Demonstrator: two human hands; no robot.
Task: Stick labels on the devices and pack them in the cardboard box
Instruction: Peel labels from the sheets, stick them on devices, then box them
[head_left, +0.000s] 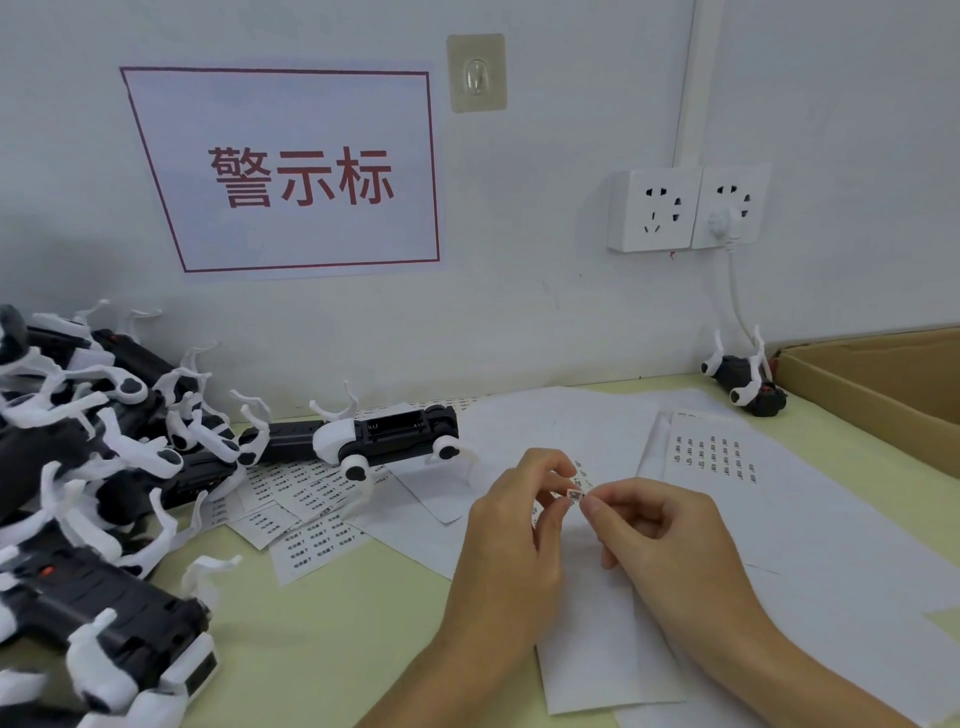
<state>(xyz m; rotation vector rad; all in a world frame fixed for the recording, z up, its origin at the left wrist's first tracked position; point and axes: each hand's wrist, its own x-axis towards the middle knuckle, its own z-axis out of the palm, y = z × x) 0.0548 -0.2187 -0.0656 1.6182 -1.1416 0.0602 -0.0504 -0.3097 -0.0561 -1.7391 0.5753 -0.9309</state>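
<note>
Between the fingertips (563, 501) of both hands, a small white label (575, 494) is being pinched, the left hand (511, 525) and right hand (657, 530) meeting over the backing sheet (597, 623), probably because the label is being peeled free or readied for sticking; its tiny print is not readable. Just beyond the hands, one black-and-white device (384, 436) is lying on its back near the wall, its underside turned up, likely so the label can go there. Left of it, loose label strips (291, 514) are carrying rows of small Chinese print, too fine to read, and a pile of unlabelled devices (93, 467) is waiting. Right of the hands, a label sheet (714, 457) is showing rows of small dark marks. Farther right, another device (743, 382) is sitting beside the cardboard box (857, 384). On the wall, a red-framed sign (291, 171) is reading 警示标
</note>
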